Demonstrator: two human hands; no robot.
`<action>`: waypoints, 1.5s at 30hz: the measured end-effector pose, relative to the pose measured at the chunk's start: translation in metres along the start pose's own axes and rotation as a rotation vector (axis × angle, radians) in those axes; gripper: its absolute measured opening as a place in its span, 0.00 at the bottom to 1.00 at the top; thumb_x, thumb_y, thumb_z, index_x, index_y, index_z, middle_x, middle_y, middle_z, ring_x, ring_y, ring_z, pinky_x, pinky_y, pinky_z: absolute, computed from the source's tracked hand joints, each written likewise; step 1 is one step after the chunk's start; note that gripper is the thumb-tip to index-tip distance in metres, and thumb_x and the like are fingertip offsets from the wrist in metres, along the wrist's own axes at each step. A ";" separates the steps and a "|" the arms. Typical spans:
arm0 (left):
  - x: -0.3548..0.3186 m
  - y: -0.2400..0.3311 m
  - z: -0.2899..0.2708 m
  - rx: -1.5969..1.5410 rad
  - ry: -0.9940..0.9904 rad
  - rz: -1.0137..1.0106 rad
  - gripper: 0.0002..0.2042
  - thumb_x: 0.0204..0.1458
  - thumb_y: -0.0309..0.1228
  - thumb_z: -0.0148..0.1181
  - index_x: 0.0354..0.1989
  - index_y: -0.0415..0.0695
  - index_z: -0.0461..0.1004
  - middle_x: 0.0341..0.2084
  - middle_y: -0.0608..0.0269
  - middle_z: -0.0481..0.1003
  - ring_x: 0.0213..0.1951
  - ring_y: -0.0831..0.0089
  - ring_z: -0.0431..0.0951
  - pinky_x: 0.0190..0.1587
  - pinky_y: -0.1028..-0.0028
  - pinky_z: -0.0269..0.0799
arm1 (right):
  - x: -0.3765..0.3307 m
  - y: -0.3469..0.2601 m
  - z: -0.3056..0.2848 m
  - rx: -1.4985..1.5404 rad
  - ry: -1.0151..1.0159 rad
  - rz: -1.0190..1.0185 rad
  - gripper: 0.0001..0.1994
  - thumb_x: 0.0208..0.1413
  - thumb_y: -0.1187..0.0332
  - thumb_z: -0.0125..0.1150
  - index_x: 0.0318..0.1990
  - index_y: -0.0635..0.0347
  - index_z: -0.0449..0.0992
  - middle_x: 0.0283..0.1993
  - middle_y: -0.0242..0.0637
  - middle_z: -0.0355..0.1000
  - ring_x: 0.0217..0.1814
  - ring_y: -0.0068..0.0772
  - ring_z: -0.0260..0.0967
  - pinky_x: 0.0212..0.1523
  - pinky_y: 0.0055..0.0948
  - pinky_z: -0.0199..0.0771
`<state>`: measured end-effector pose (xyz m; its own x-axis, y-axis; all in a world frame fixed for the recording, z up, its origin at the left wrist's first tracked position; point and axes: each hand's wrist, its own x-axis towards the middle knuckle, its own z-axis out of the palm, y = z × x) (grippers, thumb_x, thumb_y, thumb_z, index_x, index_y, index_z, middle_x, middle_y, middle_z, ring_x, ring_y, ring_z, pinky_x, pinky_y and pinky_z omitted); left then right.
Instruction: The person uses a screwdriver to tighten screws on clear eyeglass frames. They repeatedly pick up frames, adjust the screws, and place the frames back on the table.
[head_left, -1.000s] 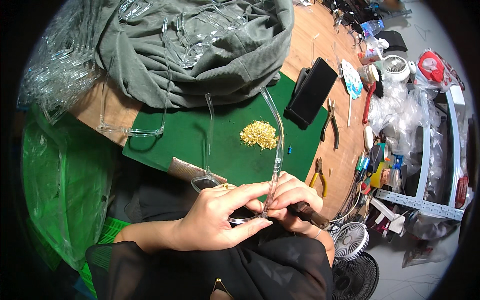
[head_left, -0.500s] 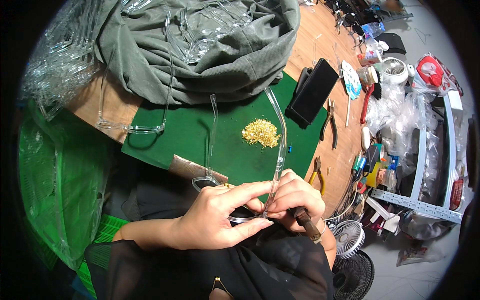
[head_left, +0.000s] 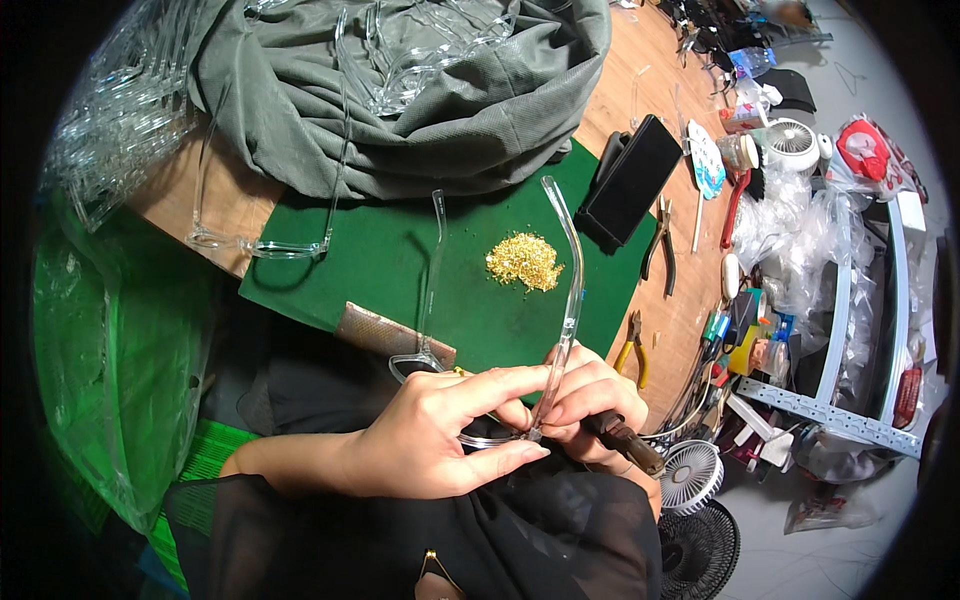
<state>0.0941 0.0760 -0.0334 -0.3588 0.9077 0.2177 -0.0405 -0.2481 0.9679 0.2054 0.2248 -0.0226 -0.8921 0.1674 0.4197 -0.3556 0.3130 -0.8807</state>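
Observation:
A clear eyeglass frame (head_left: 572, 290) is between my hands, its two temples pointing up and away over the green mat. My left hand (head_left: 430, 430) pinches it near one hinge, with thumb below and fingers above. Close against that same hinge, my right hand (head_left: 595, 400) is closed around a brown-handled screwdriver (head_left: 632, 446), whose tip is hidden by the fingers. The right fingertips also touch the base of the near temple. Beyond the hands lies a pile of tiny gold pieces (head_left: 524, 262), apparently screws.
A grey cloth (head_left: 290, 130) holding clear frames lies at the back of the green mat (head_left: 380, 290). Another clear frame (head_left: 285, 248) rests at the left. A black phone (head_left: 632, 180), pliers (head_left: 660, 245) and yellow-handled cutters (head_left: 632, 352) are at the right.
The screwdriver's handle has swung slightly, its end further right and lower-angled differently in my right hand. My left hand keeps its hold on the frame. The whole view has shifted a little.

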 end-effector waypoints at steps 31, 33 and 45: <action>-0.001 0.009 0.003 0.056 -0.019 0.008 0.27 0.36 0.22 0.67 0.48 0.31 0.66 0.24 0.59 0.76 0.28 0.73 0.78 0.33 0.79 0.71 | -0.001 -0.007 -0.002 -0.017 -0.008 -0.051 0.06 0.47 0.71 0.62 0.29 0.62 0.72 0.26 0.34 0.71 0.26 0.31 0.67 0.30 0.29 0.65; -0.001 0.009 0.002 0.092 -0.018 0.016 0.27 0.36 0.23 0.67 0.48 0.31 0.66 0.24 0.59 0.76 0.29 0.72 0.78 0.33 0.79 0.71 | 0.000 -0.005 -0.005 -0.044 -0.042 -0.065 0.06 0.46 0.72 0.62 0.28 0.62 0.72 0.26 0.34 0.70 0.26 0.30 0.67 0.30 0.29 0.65; -0.002 0.006 0.007 0.014 0.015 -0.003 0.27 0.36 0.22 0.67 0.48 0.31 0.66 0.24 0.60 0.76 0.28 0.74 0.77 0.32 0.80 0.70 | -0.005 -0.005 0.000 -0.073 0.031 -0.086 0.07 0.42 0.74 0.65 0.30 0.61 0.73 0.28 0.35 0.72 0.26 0.31 0.67 0.30 0.29 0.66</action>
<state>0.1007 0.0752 -0.0275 -0.3727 0.9032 0.2130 -0.0288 -0.2407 0.9702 0.2120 0.2221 -0.0200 -0.8495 0.1654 0.5010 -0.4086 0.3945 -0.8231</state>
